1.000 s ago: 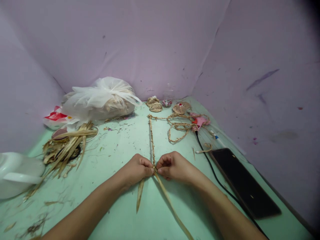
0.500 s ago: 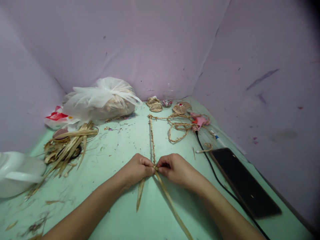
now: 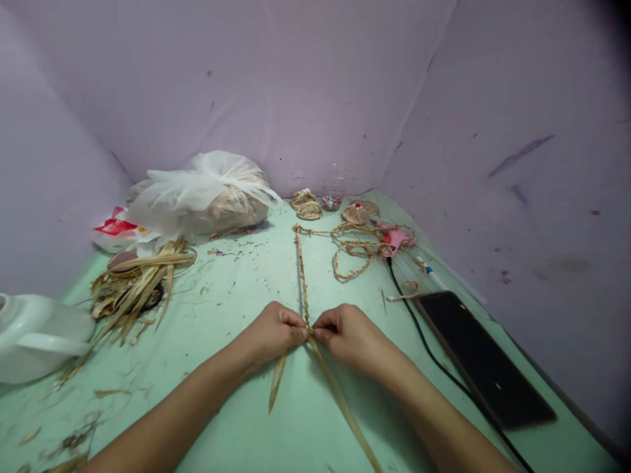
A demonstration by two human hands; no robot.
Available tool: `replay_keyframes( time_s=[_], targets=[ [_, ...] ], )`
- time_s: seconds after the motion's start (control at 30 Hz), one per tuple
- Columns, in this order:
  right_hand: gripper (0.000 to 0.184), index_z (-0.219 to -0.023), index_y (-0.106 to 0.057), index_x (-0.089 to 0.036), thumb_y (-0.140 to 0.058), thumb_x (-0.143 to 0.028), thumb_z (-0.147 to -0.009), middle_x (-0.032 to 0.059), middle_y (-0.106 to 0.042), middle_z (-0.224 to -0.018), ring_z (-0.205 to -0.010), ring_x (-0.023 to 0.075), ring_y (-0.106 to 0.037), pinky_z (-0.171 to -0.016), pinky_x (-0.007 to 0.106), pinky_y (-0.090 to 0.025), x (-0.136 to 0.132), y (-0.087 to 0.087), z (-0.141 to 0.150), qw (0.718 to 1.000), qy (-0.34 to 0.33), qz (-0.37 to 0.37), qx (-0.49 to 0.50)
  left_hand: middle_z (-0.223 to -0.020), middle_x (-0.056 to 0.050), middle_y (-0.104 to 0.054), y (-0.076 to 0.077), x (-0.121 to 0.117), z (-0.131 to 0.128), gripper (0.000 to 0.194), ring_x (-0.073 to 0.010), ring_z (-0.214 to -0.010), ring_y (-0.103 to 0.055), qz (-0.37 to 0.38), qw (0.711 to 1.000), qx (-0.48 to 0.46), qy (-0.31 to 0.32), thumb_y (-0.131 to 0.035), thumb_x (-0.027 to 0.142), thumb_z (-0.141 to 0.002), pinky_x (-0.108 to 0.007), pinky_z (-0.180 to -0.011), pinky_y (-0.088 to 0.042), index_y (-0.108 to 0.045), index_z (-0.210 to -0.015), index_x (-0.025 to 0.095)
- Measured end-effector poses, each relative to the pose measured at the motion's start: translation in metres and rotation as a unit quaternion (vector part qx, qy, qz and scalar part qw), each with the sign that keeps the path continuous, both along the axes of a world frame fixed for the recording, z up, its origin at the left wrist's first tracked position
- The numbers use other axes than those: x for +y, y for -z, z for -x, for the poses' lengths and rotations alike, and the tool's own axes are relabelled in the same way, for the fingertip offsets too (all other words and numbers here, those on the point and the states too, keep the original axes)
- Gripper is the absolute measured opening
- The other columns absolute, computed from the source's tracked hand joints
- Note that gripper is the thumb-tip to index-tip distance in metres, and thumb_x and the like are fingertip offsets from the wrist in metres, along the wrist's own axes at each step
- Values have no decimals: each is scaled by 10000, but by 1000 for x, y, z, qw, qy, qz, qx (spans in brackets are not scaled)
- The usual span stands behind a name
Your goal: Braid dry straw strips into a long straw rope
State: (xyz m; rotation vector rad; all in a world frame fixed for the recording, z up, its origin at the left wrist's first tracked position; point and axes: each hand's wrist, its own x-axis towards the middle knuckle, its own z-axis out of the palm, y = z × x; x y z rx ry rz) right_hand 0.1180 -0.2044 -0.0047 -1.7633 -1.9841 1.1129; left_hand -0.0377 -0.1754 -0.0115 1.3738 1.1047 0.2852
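Note:
A braided cord of dried plant fibre (image 3: 303, 276) runs down the middle of the green table to where my hands meet. My left hand (image 3: 279, 332) pinches its near end from the left, thumb against fingers. From the right, my right hand (image 3: 348, 335) pinches at the same spot, its fingertips almost touching the left ones. A short flat fibre strip (image 3: 277, 384) pokes out below my left hand. One long fibre strip (image 3: 342, 404) trails from the pinch toward the table's near edge. The exact grip on single strands is hidden by my fingers.
At left lie dried fibre strips (image 3: 142, 286), a white jug (image 3: 42, 341) and a tied plastic bag (image 3: 202, 197). Woven discs (image 3: 309, 210), a jar of beads (image 3: 330, 202) and a pink glue gun (image 3: 396, 241) are farther back. A black phone (image 3: 486, 358) and cable (image 3: 419, 332) lie right.
The whole view has shifted slightly. Both hands stay at the cord's near end with their pinches almost unchanged.

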Motion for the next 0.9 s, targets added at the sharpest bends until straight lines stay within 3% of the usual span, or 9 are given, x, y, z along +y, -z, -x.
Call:
replay_keyframes(
  time_s=[0.13,0.33,0.47,0.57,0.73,0.9],
  targets=[
    [192,-590,-611,-150,-442,-193,-670,-2,-502,-491,-470,84,-366,-443,216,-211,-1,-5,2,997,-10,-44,-60,-390,72,-249,0,-1,-1,124,-42,-404,-176,-6,1000,15,-8,-469,188,-564,-222,-412,-116,-429,-454,148],
    [177,-619,-622,-176,-466,-245,-668,20,-569,-531,-485,108,-440,-443,217,-220,-6,-7,8,992,31,-43,-113,-377,65,-248,4,-4,-4,159,-46,-403,-187,-28,999,32,-22,-465,179,-551,-223,-401,-129,-376,-421,158],
    [195,-655,-624,-175,-455,-260,-698,68,-623,-598,-531,160,-518,-466,249,-218,-16,-10,22,967,47,-104,-226,-373,61,-245,10,-6,-7,129,-44,-393,-193,-46,997,42,-33,-426,143,-532,-217,-394,-124,-383,-411,152],
    [185,-714,-628,-160,-447,-196,-701,93,-633,-637,-551,181,-553,-475,262,-231,-25,-14,35,956,37,-109,-268,-345,57,-236,10,-7,-8,150,-43,-373,-176,-22,999,17,-33,-401,130,-522,-222,-385,-100,-341,-388,158],
    [192,-776,-622,-108,-461,-104,-673,122,-634,-726,-629,170,-578,-525,240,-292,-35,-21,46,965,29,-60,-252,-317,51,-238,0,-8,-8,186,-45,-358,-160,17,999,-3,-41,-394,130,-532,-225,-377,-84,-316,-365,164],
    [259,-815,-611,-112,-406,-57,-667,106,-638,-761,-677,158,-573,-537,216,-305,-38,-23,34,990,0,-27,-139,-351,61,-217,1,-6,-6,152,-47,-378,-162,2,1000,4,-21,-401,134,-522,-222,-383,-98,-334,-389,162]
  ],
)
